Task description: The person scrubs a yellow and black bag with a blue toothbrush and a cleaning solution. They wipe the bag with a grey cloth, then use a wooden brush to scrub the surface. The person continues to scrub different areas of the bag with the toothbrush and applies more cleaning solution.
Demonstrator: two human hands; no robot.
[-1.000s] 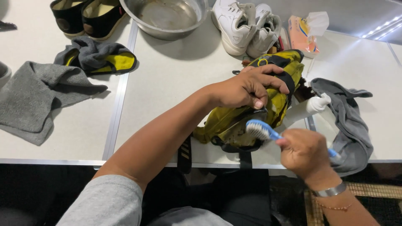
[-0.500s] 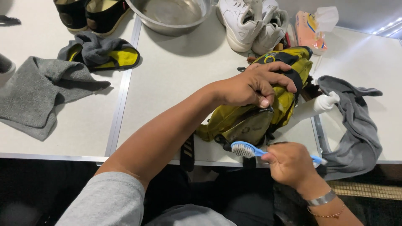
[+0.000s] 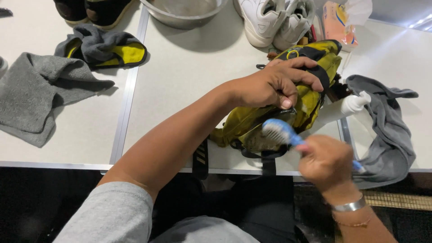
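— Where's the yellow bag [image 3: 310,96]?
— At the table's near edge [image 3: 148,165], left hand [image 3: 274,83] clamped on it — right hand [image 3: 326,162] fisted around a blue brush [image 3: 281,132], bristles against it.
— Room?
— Bare tabletop leftward.

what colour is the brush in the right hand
Blue, with pale bristles; the brush shows best in the head view, held by the right hand.

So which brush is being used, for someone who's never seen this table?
On the white table, find the yellow and black bag pinned by the left hand. At its near end, the right hand grips a blue-handled brush, the only blue thing here.
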